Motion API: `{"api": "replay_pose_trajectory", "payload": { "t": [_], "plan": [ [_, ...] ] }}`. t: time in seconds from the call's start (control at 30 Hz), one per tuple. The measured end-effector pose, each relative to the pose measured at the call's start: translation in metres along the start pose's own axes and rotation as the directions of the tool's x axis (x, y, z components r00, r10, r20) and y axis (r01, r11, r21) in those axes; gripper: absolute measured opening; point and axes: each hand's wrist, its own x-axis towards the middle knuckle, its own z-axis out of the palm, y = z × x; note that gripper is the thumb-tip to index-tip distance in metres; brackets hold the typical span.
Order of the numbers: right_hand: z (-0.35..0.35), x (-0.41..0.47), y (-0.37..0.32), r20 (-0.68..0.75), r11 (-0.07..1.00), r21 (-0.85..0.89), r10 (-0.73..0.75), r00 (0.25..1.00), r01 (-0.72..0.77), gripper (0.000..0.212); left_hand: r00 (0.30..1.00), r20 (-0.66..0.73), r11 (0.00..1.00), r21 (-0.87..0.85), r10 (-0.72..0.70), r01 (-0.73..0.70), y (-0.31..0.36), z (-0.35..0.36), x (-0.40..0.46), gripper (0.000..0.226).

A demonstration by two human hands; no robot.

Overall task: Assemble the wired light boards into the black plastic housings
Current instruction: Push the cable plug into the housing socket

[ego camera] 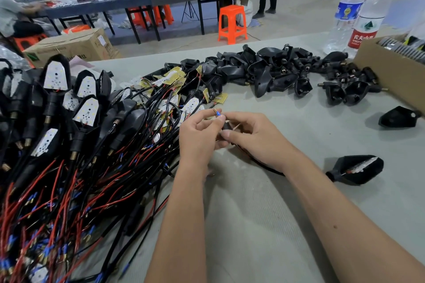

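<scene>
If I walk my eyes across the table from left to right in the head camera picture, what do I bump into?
Heap of finished lights with red and black wires → left hand → right hand → black housing holding a board → cardboard box.

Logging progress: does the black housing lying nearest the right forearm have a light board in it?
In: the housing lies on its side, a white board visible inside its opening.
</scene>
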Motion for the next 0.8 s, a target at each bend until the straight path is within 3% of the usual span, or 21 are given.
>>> {"api": "replay_pose_trajectory", "payload": {
  "t": [0.17,0.43,0.67,0.8],
  "plan": [
    [0.0,0.002,0.003,-0.129,0.997,-0.053,0.045,0.991,-0.052,0.034,0.993,-0.094,0.997,0.05,0.071,-0.066,-0.002,-0.001,0.002,0.0],
    [-0.004,0.002,0.002,-0.038,0.993,-0.085,0.078,0.996,-0.081,0.03,0.985,-0.161,0.994,-0.079,0.062,-0.076,0.002,-0.015,0.01,0.01],
    [-0.003,0.005,0.004,-0.034,0.993,-0.052,0.104,0.994,-0.106,0.018,0.967,-0.237,0.972,-0.189,0.093,-0.14,0.005,-0.021,0.013,0.017],
    [-0.002,0.004,0.004,-0.057,0.988,-0.136,0.071,0.996,-0.079,0.012,0.956,-0.284,0.956,-0.252,0.075,-0.149,0.004,-0.019,0.012,0.018]
  ]
}}
